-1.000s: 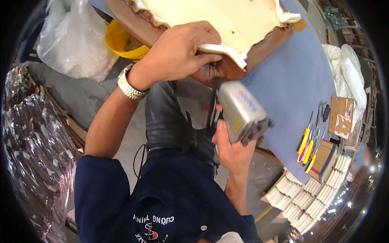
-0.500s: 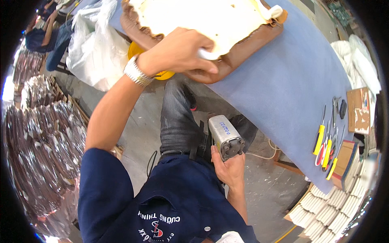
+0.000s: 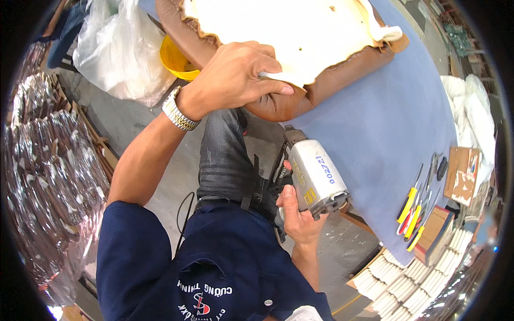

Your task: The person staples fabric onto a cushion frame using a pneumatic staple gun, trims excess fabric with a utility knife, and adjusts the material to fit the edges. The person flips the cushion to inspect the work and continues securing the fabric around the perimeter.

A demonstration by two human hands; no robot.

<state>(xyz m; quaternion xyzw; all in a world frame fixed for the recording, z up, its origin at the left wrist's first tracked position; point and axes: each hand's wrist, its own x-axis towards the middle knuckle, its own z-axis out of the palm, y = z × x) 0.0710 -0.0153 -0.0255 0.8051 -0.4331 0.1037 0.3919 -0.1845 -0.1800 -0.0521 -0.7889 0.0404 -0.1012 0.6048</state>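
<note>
A brown leather seat cushion (image 3: 278,107) lies upside down on the blue-covered table (image 3: 375,134), its cream underside (image 3: 289,32) facing up. My left hand (image 3: 235,77) presses on the near edge of the cushion, fingers gripping the cream lining where it folds over the brown leather. A metal watch is on that wrist. My right hand (image 3: 297,216) holds a grey pneumatic staple gun (image 3: 316,176) by its handle, below the table edge and apart from the cushion.
Yellow-handled tools (image 3: 412,214) and a small cardboard box (image 3: 463,174) lie at the table's right end. White strips (image 3: 407,283) are stacked lower right. A yellow bucket (image 3: 174,59) and a plastic bag (image 3: 120,48) stand at left, wrapped items (image 3: 48,176) beside them.
The staple gun in my right hand dropped away from the cushion edge to below the table, then came back up a little. My left hand stayed on the cushion edge.
</note>
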